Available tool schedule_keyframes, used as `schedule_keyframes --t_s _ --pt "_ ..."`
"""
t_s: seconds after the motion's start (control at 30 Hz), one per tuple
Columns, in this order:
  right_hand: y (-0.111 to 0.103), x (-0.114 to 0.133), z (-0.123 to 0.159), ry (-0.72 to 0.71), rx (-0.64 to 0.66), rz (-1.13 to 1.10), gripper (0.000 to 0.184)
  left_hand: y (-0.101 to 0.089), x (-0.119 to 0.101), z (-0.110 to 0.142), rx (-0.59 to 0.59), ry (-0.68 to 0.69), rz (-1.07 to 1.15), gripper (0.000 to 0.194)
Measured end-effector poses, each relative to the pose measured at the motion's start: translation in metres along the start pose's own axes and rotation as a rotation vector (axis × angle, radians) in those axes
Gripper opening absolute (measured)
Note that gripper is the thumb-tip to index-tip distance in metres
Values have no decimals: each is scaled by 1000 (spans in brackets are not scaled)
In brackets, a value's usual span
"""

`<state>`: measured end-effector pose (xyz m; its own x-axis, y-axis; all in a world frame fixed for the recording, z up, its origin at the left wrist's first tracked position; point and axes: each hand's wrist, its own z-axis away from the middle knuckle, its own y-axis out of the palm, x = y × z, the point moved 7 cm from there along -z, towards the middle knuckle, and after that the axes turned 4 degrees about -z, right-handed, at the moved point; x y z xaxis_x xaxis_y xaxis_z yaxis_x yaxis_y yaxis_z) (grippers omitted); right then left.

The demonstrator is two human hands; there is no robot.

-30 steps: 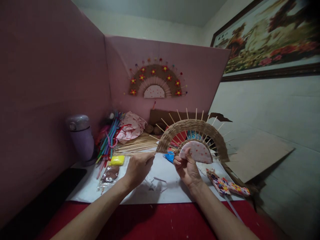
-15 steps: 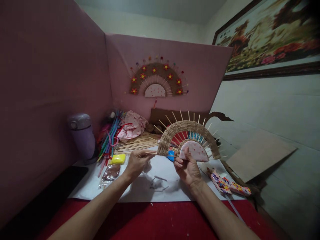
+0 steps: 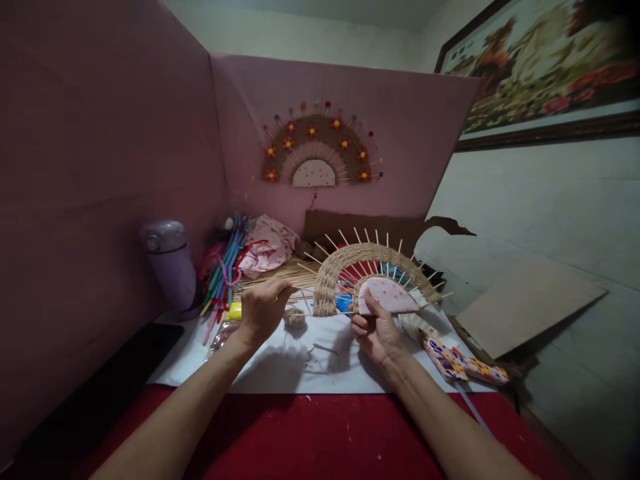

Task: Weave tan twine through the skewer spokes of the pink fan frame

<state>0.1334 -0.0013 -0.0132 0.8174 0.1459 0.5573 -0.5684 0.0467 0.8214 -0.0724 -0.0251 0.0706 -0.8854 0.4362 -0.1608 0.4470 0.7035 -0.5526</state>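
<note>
My right hand (image 3: 377, 333) grips a half-round woven fan (image 3: 327, 283) by its lower middle, with the thumb on the dotted cloth half-circle (image 3: 387, 295). Thin wooden sticks fan out through a band of woven twine. At the fan's left end, my left hand (image 3: 265, 310) is closed, pinching what looks like a strand of twine that runs to the woven band. A small twine ball (image 3: 295, 317) is just right of that hand, below the strand. The fingertips of my left hand are partly hidden.
A purple bottle (image 3: 173, 267), pipe cleaners (image 3: 225, 267) and crumpled dotted cloth (image 3: 270, 243) stand at the left back. Loose sticks (image 3: 270, 283) lie behind my hands. A flower-patterned glue gun (image 3: 463, 363) rests at right. A finished fan (image 3: 314, 143) hangs on the pink panel.
My left hand has let go of the fan's lower left stick and moved slightly left and up. The twine ball now shows beside it. My right hand keeps its grip on the fan.
</note>
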Motion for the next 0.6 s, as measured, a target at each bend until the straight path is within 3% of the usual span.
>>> schedule_keyframes --t_s 0.37,0.6 --pt "-7 11 -4 -89 -28 24 33 -2 0 -1 -2 49 -128 22" --pt "-7 2 -5 -27 -26 148 30 2 3 -2 49 19 -38 17"
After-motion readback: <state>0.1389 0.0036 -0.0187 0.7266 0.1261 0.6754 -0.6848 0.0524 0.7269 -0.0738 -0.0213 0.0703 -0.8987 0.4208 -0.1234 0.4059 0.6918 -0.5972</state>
